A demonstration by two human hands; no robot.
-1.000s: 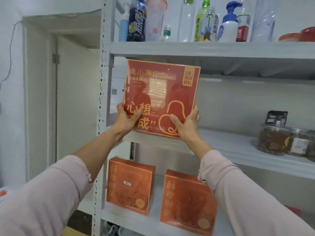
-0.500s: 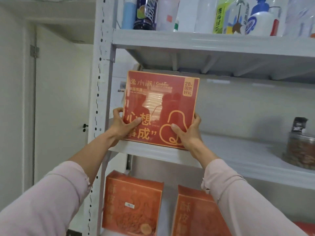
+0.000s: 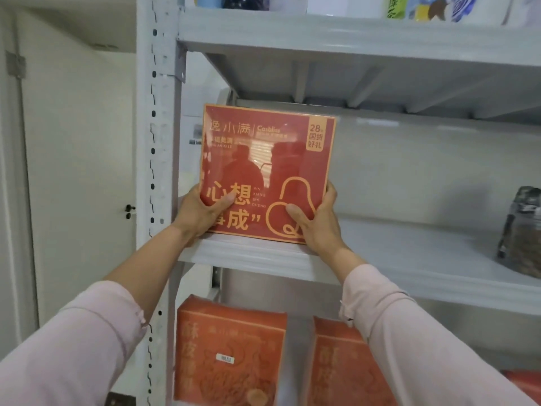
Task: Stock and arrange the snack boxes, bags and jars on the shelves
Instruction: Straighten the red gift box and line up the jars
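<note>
A flat red snack box (image 3: 268, 159) with gold lettering stands upright on the left end of the middle shelf (image 3: 409, 271), its bottom edge on the shelf board. My left hand (image 3: 199, 213) grips its lower left corner, thumb across the front. Gripping the lower right corner is my right hand (image 3: 317, 221), thumb on the gold pear outline. The fingers of both hands are hidden behind the box.
Two orange boxes (image 3: 228, 353) (image 3: 342, 364) stand side by side on the shelf below. A clear jar of snacks (image 3: 521, 238) sits at the right of the middle shelf. Bottles (image 3: 424, 7) line the top shelf. The perforated upright post (image 3: 155, 171) is just left of the box.
The red box has come down from mid-air onto the middle shelf and moved inward, both hands still holding its lower corners. The view has moved closer to the shelves.
</note>
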